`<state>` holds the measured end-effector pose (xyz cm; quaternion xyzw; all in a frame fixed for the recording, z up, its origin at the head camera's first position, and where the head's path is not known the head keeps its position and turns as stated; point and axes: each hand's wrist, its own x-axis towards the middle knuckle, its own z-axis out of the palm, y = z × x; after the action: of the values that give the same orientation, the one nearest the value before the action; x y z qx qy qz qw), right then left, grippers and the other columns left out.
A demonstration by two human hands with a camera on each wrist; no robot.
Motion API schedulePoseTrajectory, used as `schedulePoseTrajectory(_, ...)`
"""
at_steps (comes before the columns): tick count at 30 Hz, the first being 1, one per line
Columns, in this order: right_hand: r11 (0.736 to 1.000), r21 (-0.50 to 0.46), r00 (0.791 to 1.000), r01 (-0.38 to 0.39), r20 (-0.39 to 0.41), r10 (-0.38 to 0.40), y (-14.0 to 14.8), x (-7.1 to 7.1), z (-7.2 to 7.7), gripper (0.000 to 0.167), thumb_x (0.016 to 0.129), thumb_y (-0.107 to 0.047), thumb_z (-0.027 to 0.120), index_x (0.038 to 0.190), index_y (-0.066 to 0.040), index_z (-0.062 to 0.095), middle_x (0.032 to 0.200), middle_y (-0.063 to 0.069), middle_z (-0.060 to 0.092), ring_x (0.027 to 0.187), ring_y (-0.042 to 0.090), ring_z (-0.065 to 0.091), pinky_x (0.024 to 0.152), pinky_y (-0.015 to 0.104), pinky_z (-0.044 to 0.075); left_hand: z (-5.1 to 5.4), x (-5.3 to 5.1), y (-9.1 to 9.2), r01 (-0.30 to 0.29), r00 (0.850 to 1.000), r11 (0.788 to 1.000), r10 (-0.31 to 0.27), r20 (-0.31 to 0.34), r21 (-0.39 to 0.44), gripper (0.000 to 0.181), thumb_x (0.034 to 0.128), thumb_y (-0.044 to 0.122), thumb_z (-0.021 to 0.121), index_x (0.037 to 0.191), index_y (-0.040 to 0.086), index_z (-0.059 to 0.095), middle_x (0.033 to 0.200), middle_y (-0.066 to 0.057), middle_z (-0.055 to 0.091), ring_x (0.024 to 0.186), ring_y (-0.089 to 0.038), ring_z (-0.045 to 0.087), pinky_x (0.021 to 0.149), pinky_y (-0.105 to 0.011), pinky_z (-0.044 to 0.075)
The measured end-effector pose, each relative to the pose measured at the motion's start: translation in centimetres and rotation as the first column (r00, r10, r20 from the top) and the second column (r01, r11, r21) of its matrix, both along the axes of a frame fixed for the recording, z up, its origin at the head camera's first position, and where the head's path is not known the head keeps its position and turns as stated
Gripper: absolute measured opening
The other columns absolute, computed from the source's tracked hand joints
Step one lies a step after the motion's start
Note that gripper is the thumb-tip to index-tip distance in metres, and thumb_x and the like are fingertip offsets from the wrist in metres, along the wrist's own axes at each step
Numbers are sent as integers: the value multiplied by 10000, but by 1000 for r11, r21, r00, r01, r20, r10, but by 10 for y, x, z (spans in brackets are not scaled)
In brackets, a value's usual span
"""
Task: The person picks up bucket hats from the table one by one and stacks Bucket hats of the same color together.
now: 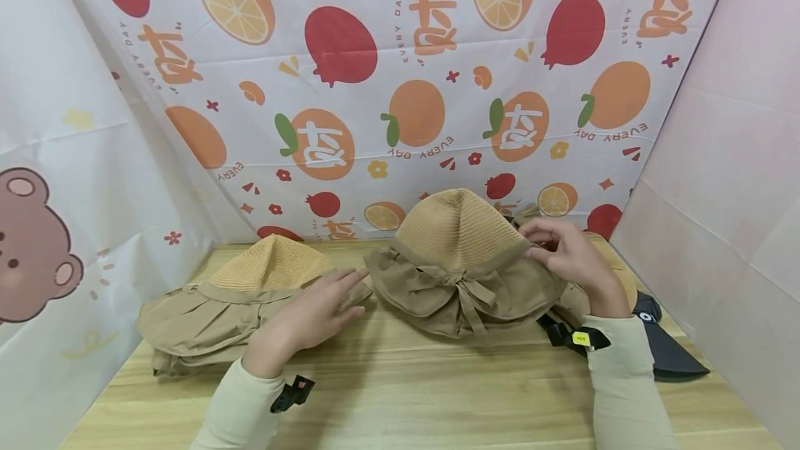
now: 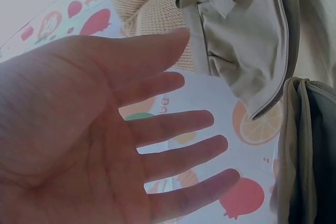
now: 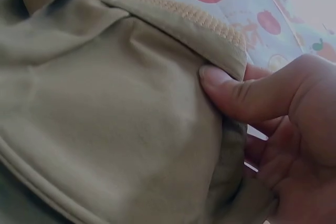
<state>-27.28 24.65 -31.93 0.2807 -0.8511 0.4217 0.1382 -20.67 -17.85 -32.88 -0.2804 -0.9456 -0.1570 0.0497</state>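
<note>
1. Along the near side of the counter [image 1: 431, 401], we see two pale sleeves with black wrist straps reaching forward among several hats.
2. Above the brim of the left-hand hat [image 1: 231, 318], we find the left hand [image 1: 309, 318] gripping nothing, its fingers extended and spread; whether it touches fabric, we cannot tell.
3. Between the hat groups, the right hand [image 1: 569, 259] pinches the bow-tied hat [image 1: 459, 255] at its right edge, where straw crown meets khaki brim. We cannot make out whether the brim rests on the counter.
4. By our reading, the handling is midway: the bow-tied hat is in hand and not yet released, while the left-hand hat lies ungripped, more fabric folded beneath it.
5. Beyond the right wrist, we spot a black-brimmed hat [image 1: 669, 353] and a yellowish straw hat [image 1: 621, 271], partly hidden. Whether these are finished with or left to handle, we cannot say.
6. Farthest off hangs a fruit-printed curtain [image 1: 387, 61].
</note>
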Motion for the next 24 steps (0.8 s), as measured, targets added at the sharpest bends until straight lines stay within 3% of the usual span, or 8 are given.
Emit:
schedulePoseTrajectory(6,999,5,999,-48,3,48,0,4,3,267,856,146,708,1043,-40,753,931,147,794,777,31,651,607,229,487,0,-1,0,-10,999,999,12,-42,39,663,989,215,704,1549,2,421,1524,-223,528,1398,-403,533,1142,-567,450)
schedulePoseTrajectory(12,994,9,994,-108,-11,108,2,8,7,273,860,160,699,1054,-25,747,971,160,789,838,-3,687,632,225,511,0,-1,0,-39,999,997,42,-35,66,697,1002,254,686,1561,-28,380,1561,-233,486,1439,-419,486,1174,-585,409)
schedulePoseTrajectory(20,993,7,992,-117,-53,117,12,13,12,293,838,154,732,1046,-51,745,945,-119,775,826,0,703,625,220,503,-1,-2,1,-42,997,996,47,-63,75,709,1007,274,678,1568,-26,365,1556,-247,486,1411,-438,505,1159,-591,421)
schedulePoseTrajectory(24,993,15,992,-115,-58,115,11,16,14,292,843,139,738,1045,-71,754,933,-91,786,813,13,697,620,238,495,0,-2,1,-35,997,996,40,-66,76,710,1004,270,684,1567,-25,368,1552,-245,491,1408,-435,511,1154,-592,425)
